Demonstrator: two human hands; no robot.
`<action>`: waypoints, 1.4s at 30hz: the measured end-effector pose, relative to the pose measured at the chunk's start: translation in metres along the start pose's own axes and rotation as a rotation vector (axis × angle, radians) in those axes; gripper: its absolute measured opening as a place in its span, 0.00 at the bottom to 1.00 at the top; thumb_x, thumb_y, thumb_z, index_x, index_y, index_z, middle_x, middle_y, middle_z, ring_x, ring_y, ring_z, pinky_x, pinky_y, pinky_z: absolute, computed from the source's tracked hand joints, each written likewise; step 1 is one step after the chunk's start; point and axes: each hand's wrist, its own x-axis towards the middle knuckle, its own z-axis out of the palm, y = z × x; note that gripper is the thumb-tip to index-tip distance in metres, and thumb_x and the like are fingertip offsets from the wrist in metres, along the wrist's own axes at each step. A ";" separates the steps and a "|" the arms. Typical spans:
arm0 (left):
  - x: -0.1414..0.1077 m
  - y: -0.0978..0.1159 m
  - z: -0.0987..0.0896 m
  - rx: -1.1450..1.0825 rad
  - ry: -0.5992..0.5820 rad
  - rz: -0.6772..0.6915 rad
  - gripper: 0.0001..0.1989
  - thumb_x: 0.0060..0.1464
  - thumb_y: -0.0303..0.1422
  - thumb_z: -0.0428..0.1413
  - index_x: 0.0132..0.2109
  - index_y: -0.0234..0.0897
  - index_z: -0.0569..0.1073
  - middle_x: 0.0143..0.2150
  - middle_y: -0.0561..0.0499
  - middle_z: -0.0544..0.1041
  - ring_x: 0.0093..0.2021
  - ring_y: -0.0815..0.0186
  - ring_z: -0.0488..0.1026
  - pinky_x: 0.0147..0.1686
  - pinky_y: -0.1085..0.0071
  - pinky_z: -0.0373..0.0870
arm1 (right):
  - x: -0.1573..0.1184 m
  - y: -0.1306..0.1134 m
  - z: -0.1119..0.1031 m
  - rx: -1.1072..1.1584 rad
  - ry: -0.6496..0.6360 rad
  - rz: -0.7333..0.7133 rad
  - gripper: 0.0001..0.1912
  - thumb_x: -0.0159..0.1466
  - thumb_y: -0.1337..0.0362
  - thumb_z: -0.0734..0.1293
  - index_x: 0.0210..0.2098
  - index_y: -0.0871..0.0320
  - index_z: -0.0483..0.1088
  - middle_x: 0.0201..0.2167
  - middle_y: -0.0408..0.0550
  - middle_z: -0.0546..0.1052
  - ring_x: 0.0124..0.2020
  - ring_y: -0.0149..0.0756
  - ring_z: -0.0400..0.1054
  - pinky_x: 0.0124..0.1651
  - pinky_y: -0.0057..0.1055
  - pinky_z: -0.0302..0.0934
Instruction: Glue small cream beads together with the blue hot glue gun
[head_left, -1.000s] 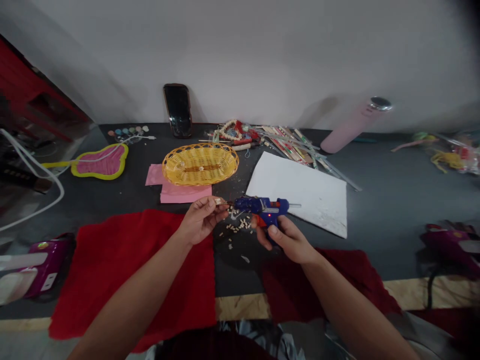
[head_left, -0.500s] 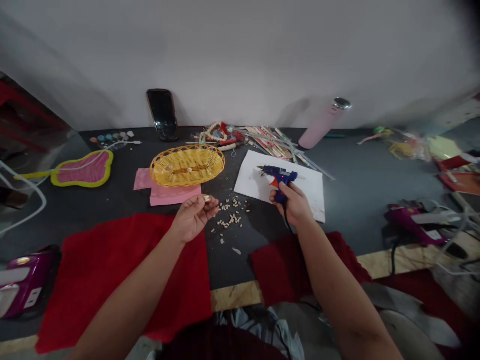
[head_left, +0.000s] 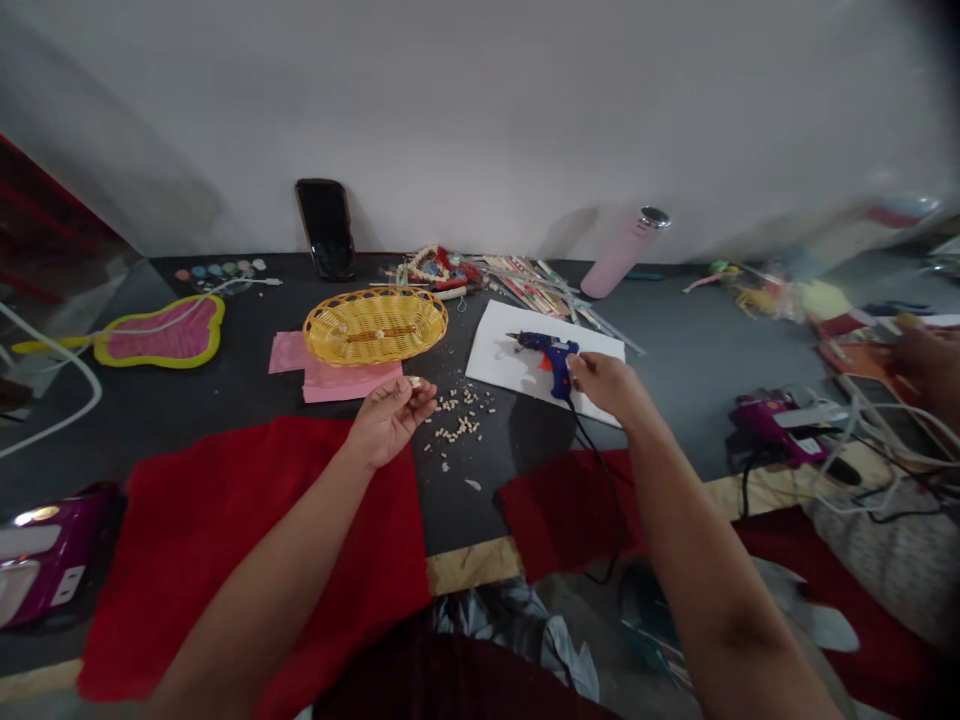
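The left hand (head_left: 391, 415) pinches a small pale piece (head_left: 414, 383) between its fingers, nearly closed, above the tabletop (head_left: 469, 520) and near the loose scatter of tiny pale beads (head_left: 459, 420); the right hand (head_left: 606, 382) has its fingers at the handle of the blue glue gun (head_left: 551, 352), though how tightly they close on it I cannot tell; the glue gun is over the white board (head_left: 495, 365), nozzle pointing left, its black cord (head_left: 606, 470) running down past the dark red cloth (head_left: 559, 515); the yellow woven basket (head_left: 375, 345) overlaps the pink sheets (head_left: 352, 383), just behind the left hand; behind the board lie bundled sticks (head_left: 532, 290), with the pink bottle (head_left: 619, 258) beside them; the phone (head_left: 327, 230) leans upright against the wall (head_left: 465, 120).
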 end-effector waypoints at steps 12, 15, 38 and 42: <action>-0.002 -0.001 0.000 0.016 -0.002 0.011 0.04 0.48 0.28 0.60 0.33 0.31 0.73 0.36 0.48 0.77 0.40 0.67 0.74 0.41 0.70 0.73 | -0.071 -0.089 0.072 -0.051 -0.357 -0.676 0.08 0.61 0.70 0.62 0.37 0.57 0.72 0.35 0.48 0.74 0.39 0.34 0.68 0.42 0.30 0.60; -0.001 -0.001 0.001 0.006 -0.013 0.010 0.03 0.49 0.27 0.60 0.32 0.31 0.73 0.36 0.48 0.76 0.40 0.67 0.74 0.41 0.71 0.73 | -0.069 -0.080 0.086 -0.077 -0.366 -0.739 0.08 0.62 0.70 0.62 0.37 0.57 0.71 0.35 0.47 0.73 0.39 0.34 0.66 0.44 0.30 0.59; -0.002 -0.003 0.001 0.019 -0.013 0.002 0.05 0.48 0.29 0.60 0.33 0.31 0.74 0.36 0.48 0.76 0.40 0.67 0.75 0.42 0.70 0.73 | -0.081 -0.086 0.095 -0.254 -0.376 -0.816 0.08 0.64 0.65 0.61 0.35 0.56 0.72 0.32 0.48 0.72 0.38 0.36 0.63 0.45 0.34 0.58; -0.002 -0.003 0.002 0.022 -0.003 0.001 0.05 0.48 0.29 0.60 0.33 0.31 0.74 0.36 0.48 0.76 0.40 0.67 0.74 0.41 0.71 0.73 | -0.084 -0.089 0.097 -0.286 -0.376 -0.802 0.05 0.60 0.67 0.63 0.33 0.56 0.72 0.32 0.48 0.72 0.38 0.37 0.63 0.45 0.33 0.57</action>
